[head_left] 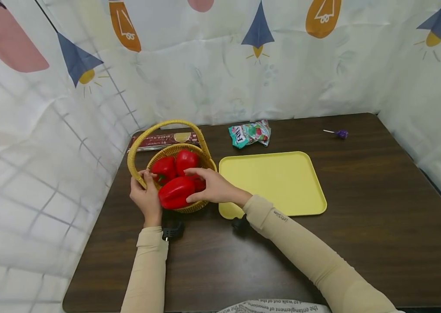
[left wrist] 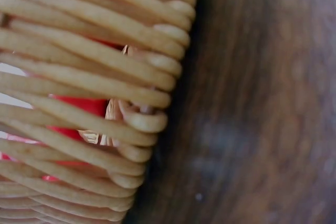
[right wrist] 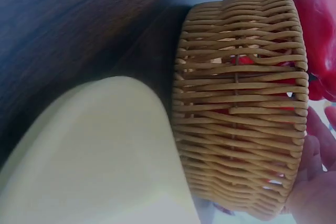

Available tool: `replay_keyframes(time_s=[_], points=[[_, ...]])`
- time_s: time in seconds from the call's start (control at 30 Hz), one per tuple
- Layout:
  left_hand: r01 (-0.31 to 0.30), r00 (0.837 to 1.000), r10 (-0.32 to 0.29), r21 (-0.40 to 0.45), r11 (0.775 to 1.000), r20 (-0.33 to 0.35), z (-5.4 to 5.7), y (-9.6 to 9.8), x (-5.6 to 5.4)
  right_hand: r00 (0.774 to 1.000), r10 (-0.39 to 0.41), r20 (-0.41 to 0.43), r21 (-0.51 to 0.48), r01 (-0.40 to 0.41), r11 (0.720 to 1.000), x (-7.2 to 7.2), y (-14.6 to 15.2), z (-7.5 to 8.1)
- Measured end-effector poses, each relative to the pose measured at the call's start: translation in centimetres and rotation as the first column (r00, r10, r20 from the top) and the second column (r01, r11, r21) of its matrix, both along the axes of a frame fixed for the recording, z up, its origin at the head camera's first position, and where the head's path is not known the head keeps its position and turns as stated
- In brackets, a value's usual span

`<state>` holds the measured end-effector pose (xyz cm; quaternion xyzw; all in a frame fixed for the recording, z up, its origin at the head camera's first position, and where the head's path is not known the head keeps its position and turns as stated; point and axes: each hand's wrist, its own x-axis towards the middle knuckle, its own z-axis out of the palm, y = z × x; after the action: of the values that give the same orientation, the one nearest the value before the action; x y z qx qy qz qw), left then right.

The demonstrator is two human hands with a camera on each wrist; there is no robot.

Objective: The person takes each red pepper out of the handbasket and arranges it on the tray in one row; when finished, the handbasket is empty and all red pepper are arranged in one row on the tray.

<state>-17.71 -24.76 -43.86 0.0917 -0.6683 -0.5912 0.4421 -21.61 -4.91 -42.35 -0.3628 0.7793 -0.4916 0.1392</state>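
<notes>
Curtained booth, lamp-print hangings, dark table

Head view: high, forward-down across table; wrist views: close, side-on, left nearest; all 3 share basket.

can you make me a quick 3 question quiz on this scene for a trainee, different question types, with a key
1. Multiple choice. What does the left grip hold?
a) the green snack bag
b) the wicker basket
c) the maroon packet

2. True or false. The lollipop lies on the table, off the yellow tray.

3. Fill the gap. The right grip is on a pepper whose colour is ____.

Key: 1. b; 2. true; 3. red.
</notes>
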Motion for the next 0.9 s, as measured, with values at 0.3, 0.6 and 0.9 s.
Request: replay_keyframes(time_s=[0.3, 0.6, 0.9], points=[[0.026, 1.000, -0.026, -0.004, 1.000, -0.009, 0.0, 0.0, 0.3, 0.998, -0.021, -0.059, 0.099, 0.027, 0.995, 0.7, -0.8, 0.4], [0.033, 0.999, -0.033, -0.013, 0.999, -0.023, 0.0, 0.1, 0.2, 0.998, 0.007, -0.069, 0.149, 0.003, 0.989, 0.8, -1.2, 1.0], [0.019, 1.000, -0.019, 0.006, 1.000, -0.009, 0.1, 0.2, 0.4, 1.000, -0.026, -0.013, 0.073, 0.027, 0.997, 1.3, -1.1, 0.4]])
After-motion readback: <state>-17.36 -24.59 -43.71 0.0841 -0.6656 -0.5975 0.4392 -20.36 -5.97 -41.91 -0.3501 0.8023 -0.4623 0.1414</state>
